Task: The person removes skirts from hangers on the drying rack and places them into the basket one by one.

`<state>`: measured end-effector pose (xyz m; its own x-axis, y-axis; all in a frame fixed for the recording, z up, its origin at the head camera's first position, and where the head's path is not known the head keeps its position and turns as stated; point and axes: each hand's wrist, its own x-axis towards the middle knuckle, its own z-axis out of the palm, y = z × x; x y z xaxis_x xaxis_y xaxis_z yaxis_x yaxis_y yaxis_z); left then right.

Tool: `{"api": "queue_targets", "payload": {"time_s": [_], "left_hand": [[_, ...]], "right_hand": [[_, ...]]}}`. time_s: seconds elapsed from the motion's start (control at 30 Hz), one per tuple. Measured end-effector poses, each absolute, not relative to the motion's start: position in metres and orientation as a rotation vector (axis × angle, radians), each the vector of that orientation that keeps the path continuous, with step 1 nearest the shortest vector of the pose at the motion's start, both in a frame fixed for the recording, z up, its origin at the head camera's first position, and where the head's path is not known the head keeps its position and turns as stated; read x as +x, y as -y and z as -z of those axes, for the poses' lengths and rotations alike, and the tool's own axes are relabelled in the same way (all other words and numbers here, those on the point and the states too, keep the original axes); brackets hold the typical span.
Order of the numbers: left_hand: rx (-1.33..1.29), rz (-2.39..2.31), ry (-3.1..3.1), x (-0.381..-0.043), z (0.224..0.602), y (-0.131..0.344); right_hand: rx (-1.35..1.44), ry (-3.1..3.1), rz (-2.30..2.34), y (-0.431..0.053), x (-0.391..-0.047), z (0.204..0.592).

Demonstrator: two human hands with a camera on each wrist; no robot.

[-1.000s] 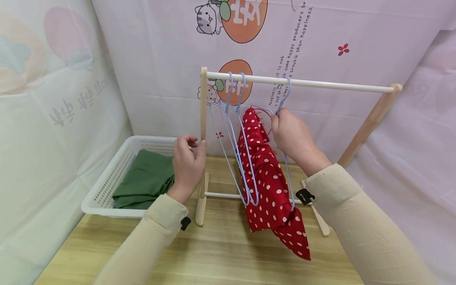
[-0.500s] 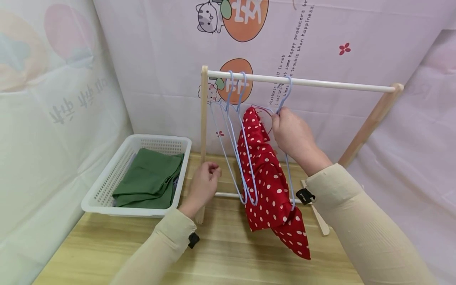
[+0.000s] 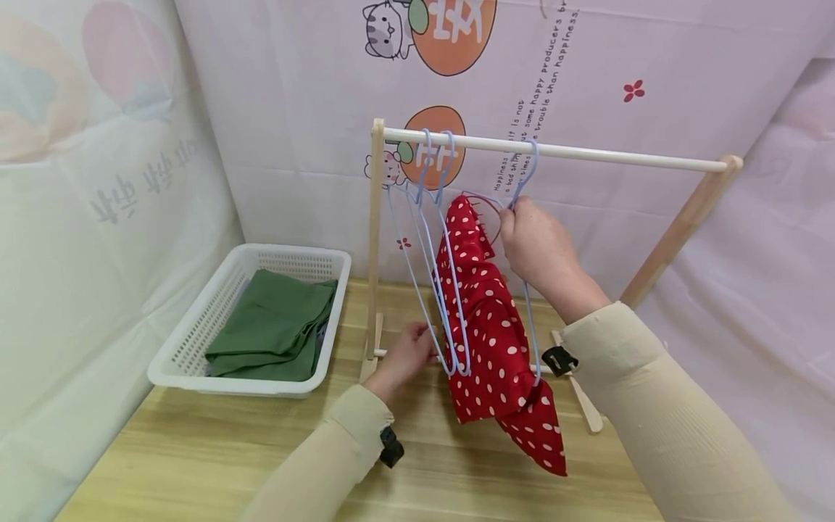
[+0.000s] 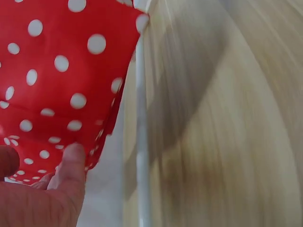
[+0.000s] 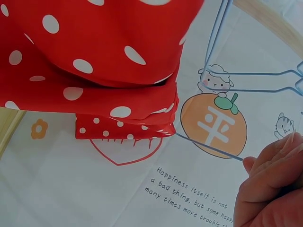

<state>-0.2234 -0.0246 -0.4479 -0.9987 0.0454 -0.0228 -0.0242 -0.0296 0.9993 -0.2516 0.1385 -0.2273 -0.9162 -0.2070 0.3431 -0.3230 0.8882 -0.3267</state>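
A red cloth with white polka dots [image 3: 485,326] hangs over a light-blue hanger [image 3: 531,330], whose hook sits over the white rail [image 3: 607,153]. My right hand [image 3: 538,243] grips this hanger at its neck, just under the hook; in the right wrist view the fingers [image 5: 265,189] are curled at the wire. Low down at the left, my left hand [image 3: 407,359] reaches behind two bare blue hangers [image 3: 424,264]. The left wrist view has its fingers [image 4: 71,172] extended, right at the lower part of the cloth [image 4: 61,80].
A white basket [image 3: 335,322] with folded green cloth [image 3: 270,319] stands left of the rack. Wooden posts [image 3: 375,239] hold up the rail, and a thin lower bar [image 4: 142,132] runs close over the wooden table [image 3: 215,449]. Printed fabric [image 3: 293,94] encloses the back and sides.
My left hand has moved from beside the basket, down and to the right, past the left post to the red cloth. The right hand keeps its hold on the hanger.
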Motion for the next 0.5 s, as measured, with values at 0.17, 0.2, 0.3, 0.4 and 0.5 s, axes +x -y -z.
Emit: {"api": "queue_targets", "payload": {"time_s": [0.17,0.2,0.3,0.4,0.5], "left_hand": [[-0.044,-2.326,-1.967,-0.230,0.460,0.010],[-0.056,-2.353,-1.918,-0.231,0.462,0.008],[-0.084,-2.413,-1.800,-0.234,0.466,0.003],[-0.131,-2.441,-1.729,-0.237,0.469,0.000],[-0.184,-2.449,-1.659,-0.240,0.473,-0.001]], "right_hand": [[0.393,2.759,-0.558,-0.140,-0.251,0.227],[0.392,2.760,-0.559,-0.140,-0.251,0.227],[0.384,2.759,-0.554,-0.140,-0.251,0.227],[0.376,2.762,-0.550,-0.139,-0.252,0.227],[0.373,2.767,-0.547,-0.138,-0.252,0.227]]}}
